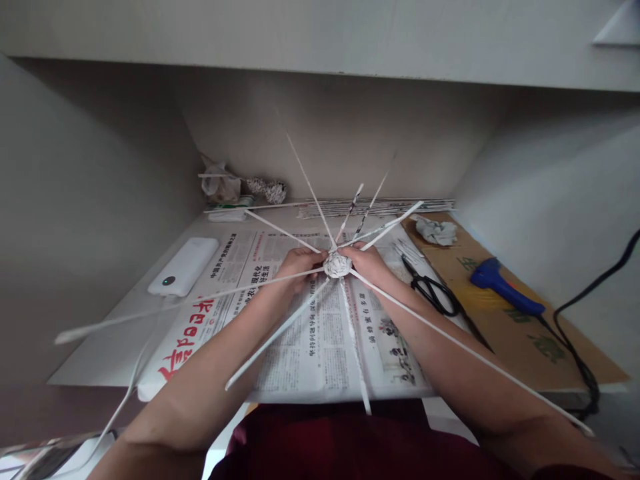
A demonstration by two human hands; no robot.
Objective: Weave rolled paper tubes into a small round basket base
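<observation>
Between my two hands is a small round weave of rolled paper [337, 265], with several long paper sticks radiating out from it in all directions. My left hand [303, 262] pinches its left side, fingers closed near the base of the sticks. On the opposite side, my right hand [364, 259] grips the weave with thumb and fingers closed. The weave is held above a spread newspaper [320, 340]. Parts of the fingers are hidden behind the weave and sticks.
Black-handled scissors [434, 293] and a blue glue gun [505, 287] with a black cord lie right, the gun on cardboard [575, 353]. A white power bank [184, 267] is left. Paper sticks [380, 208], a plastic bag [220, 183] and a woven piece [275, 191] sit along the back wall.
</observation>
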